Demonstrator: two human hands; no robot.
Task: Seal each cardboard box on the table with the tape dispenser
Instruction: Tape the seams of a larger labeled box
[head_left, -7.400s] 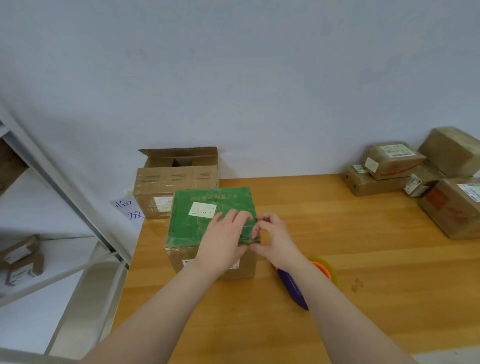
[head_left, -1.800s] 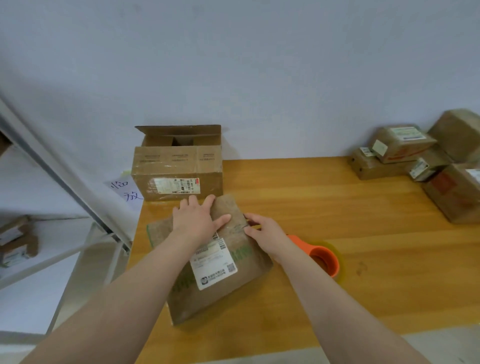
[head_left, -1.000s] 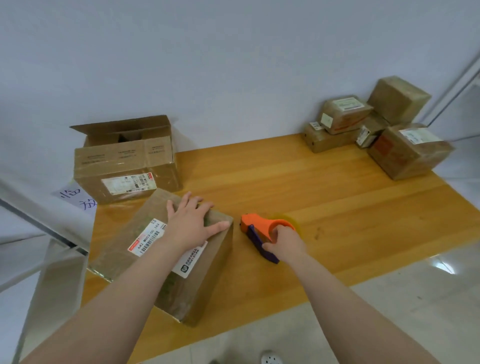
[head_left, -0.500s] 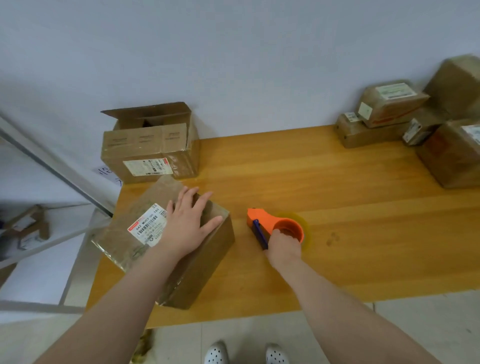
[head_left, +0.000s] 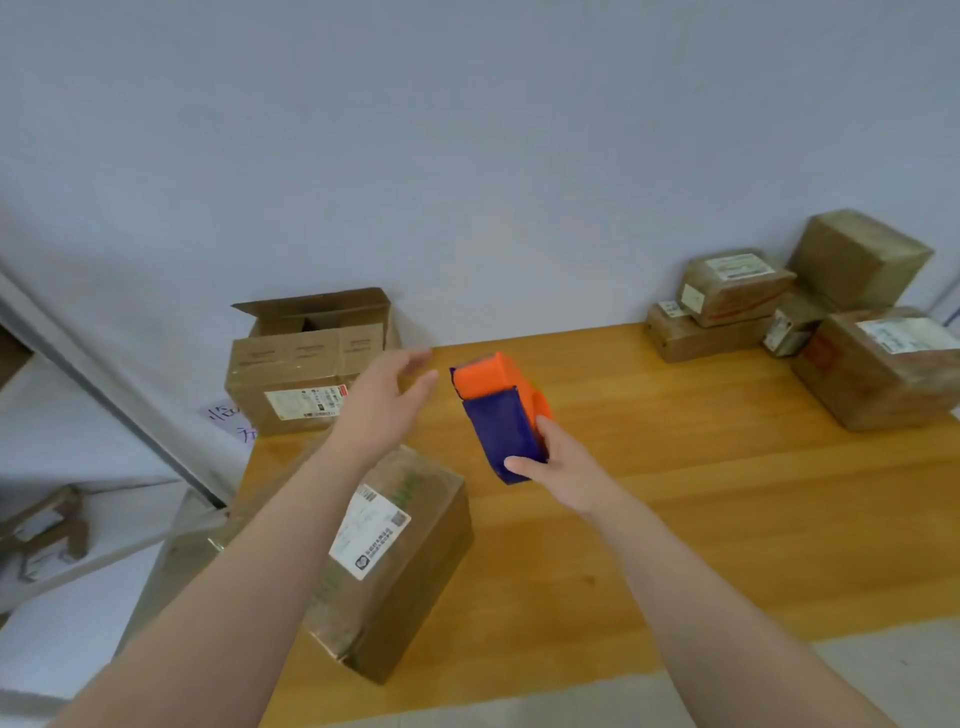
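Note:
My right hand (head_left: 563, 470) grips the orange and purple tape dispenser (head_left: 501, 410) and holds it in the air above the wooden table (head_left: 701, 493). My left hand (head_left: 382, 408) hovers just left of the dispenser, fingers spread and holding nothing. Below my left forearm a brown cardboard box (head_left: 395, 551) with a white shipping label lies at the table's front left. A second box (head_left: 306, 364) with its top flaps open stands at the back left against the wall.
Several taped cardboard parcels (head_left: 810, 312) are stacked at the table's back right corner. A metal shelf frame (head_left: 104, 395) runs along the left, with small boxes below it. A handwritten paper note (head_left: 228, 418) hangs at the table's left edge.
My right hand has lifted the tape dispenser off the table. My left hand has come off the box's top and risen toward the dispenser.

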